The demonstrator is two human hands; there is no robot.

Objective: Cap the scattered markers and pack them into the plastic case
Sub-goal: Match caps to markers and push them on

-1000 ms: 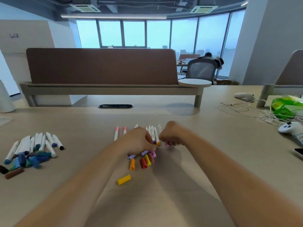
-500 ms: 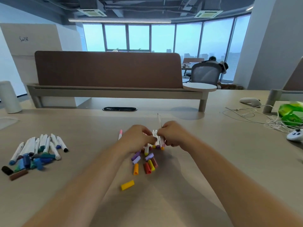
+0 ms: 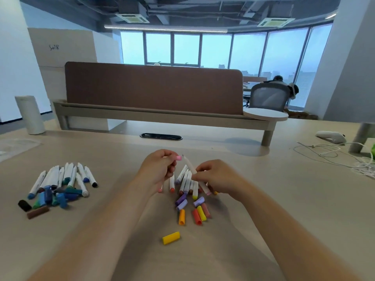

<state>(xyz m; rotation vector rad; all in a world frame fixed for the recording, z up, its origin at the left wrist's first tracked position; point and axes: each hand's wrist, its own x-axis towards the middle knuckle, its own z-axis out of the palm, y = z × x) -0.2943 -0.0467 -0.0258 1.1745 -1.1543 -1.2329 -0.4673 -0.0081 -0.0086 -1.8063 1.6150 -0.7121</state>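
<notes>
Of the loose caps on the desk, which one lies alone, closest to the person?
The yellow cap that lies by itself, nearer the person than the cluster of caps.

Green object (image 3: pixel 373 150) — cut off at right edge; held marker (image 3: pixel 189 166) tip blurred.

White-barrelled markers (image 3: pixel 187 182) on beige wooden desk (image 3: pixel 284 199) before me; loose coloured plastic caps (image 3: pixel 200 212) nearer me; second marker pile (image 3: pixel 69 177) well left; tangled white cables (image 3: pixel 365 169) far right
</notes>
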